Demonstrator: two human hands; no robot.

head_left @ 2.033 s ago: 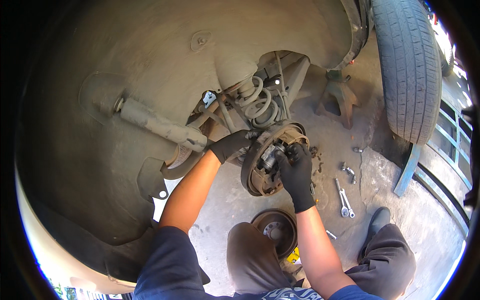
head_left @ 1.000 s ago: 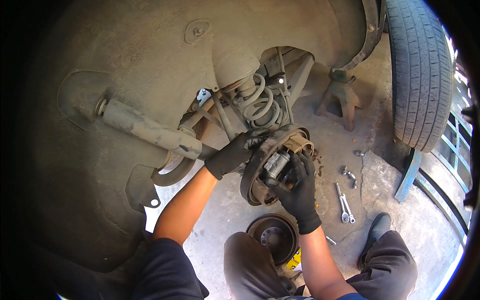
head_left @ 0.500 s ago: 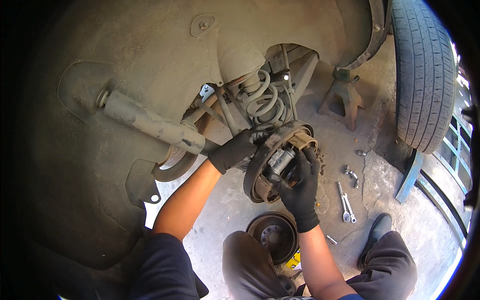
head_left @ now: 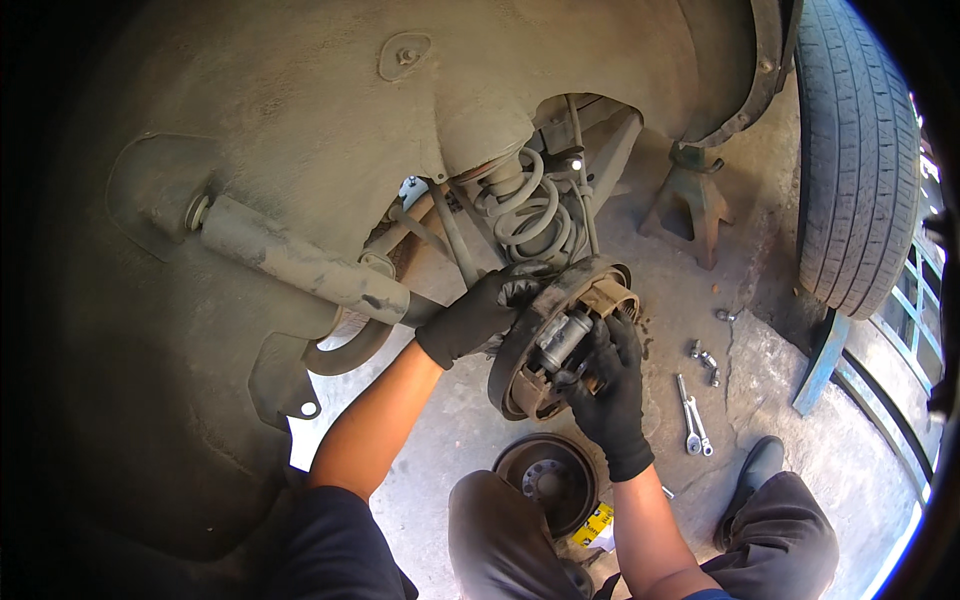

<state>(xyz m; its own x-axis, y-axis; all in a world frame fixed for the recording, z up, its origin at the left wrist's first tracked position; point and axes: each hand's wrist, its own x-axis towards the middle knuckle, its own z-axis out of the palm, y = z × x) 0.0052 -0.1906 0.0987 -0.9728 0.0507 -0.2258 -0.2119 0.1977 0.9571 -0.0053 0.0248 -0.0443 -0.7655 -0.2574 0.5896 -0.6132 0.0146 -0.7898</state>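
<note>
A drum brake assembly (head_left: 522, 392) sits below the coil spring, its round backing plate rusty and its curved shoes showing. Across its face lies a silvery wheel cylinder (head_left: 564, 341). My right hand (head_left: 612, 395), in a black glove, is closed at the cylinder's right side, with the thumb near its lower end; the fingertips are partly hidden among the brake parts. My left hand (head_left: 468, 318), also gloved, reaches behind the upper left rim of the backing plate. Its fingers are curled there, and whatever they hold is hidden.
A shock absorber (head_left: 300, 262) slants down beside my left forearm, and a coil spring (head_left: 535, 215) stands above the brake. On the floor are a brake drum (head_left: 510, 460), a yellow box (head_left: 594, 526), wrenches (head_left: 692, 418), sockets (head_left: 706, 362) and a jack stand (head_left: 688, 205). A tyre (head_left: 858, 160) stands right.
The whole view has shifted slightly, so the brake and car parts sit a little lower in the picture. Both hands stay at the brake assembly; the right fingers have moved slightly around the cylinder.
</note>
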